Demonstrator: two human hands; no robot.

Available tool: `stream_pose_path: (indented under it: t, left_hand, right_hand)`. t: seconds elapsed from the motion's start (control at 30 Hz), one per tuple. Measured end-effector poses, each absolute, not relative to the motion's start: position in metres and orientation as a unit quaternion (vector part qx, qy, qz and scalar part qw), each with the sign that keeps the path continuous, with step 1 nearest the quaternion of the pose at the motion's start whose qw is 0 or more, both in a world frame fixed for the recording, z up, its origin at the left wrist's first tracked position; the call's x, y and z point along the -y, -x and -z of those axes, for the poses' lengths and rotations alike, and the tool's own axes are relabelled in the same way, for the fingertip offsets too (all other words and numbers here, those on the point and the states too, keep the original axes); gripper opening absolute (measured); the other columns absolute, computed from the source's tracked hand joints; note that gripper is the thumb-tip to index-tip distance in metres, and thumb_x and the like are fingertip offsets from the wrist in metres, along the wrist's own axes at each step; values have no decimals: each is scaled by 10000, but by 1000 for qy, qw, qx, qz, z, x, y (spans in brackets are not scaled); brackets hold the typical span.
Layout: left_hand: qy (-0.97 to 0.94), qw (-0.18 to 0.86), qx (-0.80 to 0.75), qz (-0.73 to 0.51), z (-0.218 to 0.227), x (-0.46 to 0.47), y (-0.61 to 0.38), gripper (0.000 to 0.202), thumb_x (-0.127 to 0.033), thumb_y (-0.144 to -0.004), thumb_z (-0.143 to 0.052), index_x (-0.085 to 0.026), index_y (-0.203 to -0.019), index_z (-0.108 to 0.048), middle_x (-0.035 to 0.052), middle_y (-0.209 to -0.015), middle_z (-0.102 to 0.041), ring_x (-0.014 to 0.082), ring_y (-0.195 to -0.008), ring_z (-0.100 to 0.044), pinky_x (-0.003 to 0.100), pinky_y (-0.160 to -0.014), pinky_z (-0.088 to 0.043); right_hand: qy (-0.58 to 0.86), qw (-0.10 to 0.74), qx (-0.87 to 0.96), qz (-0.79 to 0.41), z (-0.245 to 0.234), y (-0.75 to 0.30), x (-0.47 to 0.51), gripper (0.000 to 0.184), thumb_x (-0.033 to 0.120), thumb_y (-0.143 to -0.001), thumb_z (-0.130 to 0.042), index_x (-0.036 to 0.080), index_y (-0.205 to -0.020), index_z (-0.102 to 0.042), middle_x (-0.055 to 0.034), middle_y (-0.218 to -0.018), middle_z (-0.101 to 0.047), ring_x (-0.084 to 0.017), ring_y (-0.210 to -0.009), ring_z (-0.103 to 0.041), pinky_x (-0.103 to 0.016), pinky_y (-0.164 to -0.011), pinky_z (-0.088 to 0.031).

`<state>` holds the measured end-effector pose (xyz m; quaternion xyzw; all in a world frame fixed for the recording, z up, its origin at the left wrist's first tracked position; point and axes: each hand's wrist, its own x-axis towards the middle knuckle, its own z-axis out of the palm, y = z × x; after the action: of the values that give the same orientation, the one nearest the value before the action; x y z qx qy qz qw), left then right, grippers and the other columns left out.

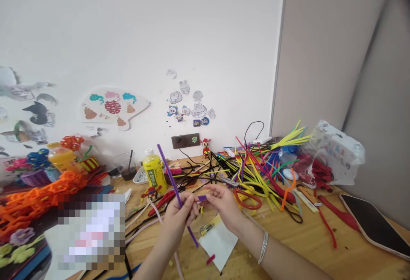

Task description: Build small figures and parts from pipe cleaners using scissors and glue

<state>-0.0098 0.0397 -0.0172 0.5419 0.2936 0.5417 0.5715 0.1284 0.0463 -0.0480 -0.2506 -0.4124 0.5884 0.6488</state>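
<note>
A long purple pipe cleaner (169,170) slants through my left hand (181,211), its upper end rising in front of the yellow bottle and its lower end below the palm. Between the fingertips of both hands lies a short purple piece (201,198); whether it joins the long one is hidden. My right hand (226,207) pinches the piece's other end, its remaining fingers loosely bent. Under the hands, a white paper sheet (221,246) rests on the wooden table, with a small yellow-labelled item (207,228) and a short magenta bit (210,259) on it.
Red-handled scissors (248,199) lie beside a heap of coloured pipe cleaners (265,169). A yellow drink bottle (154,171) and a cup of dark liquid (128,170) stand behind. Orange fuzzy flowers (41,199) fill the left; a phone (374,222) lies right.
</note>
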Motion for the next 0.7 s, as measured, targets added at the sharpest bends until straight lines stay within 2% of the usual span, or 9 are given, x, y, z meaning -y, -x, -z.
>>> stream_pose_path:
  t: [0.17, 0.33, 0.53, 0.7]
  left_hand:
    - [-519, 573, -290, -564, 13, -41, 13, 274, -412, -708, -603, -145, -678, -550, -65, -449, -530, -3, -303, -306, 146, -362, -190]
    - [-515, 577, -320, -547, 15, -45, 11, 301, -432, -681, -616, -144, -723, -540, -55, -451, -539, 15, -298, -313, 155, -347, -180]
    - [-526, 559, -340, -543, 17, -45, 7, 331, -458, -663, -614, -147, -732, -524, -64, -448, -511, 27, -309, -313, 164, -343, -195]
    - [-557, 521, -387, -518, 20, -44, 6, 334, -460, -655, -613, -158, -764, -520, -76, -445, -496, 44, -320, -331, 171, -342, -229]
  right_hand:
    - [271, 616, 482, -561, 46, -129, -44, 254, 330, -664, -683, 153, -839, -636, -34, -750, -652, -150, -665, -619, -317, -696, -488]
    - [301, 626, 476, -540, 45, -125, -43, 240, 342, -635, -700, 155, -766, -625, -4, -662, -619, -128, -610, -586, -276, -632, -487]
    - [262, 623, 439, -592, 47, -121, -40, 243, 318, -639, -705, 162, -804, -617, -12, -735, -629, -134, -684, -594, -309, -724, -475]
    - [267, 610, 460, -587, 46, -119, -36, 251, 307, -626, -716, 149, -790, -613, -9, -673, -626, -131, -658, -584, -292, -695, -466]
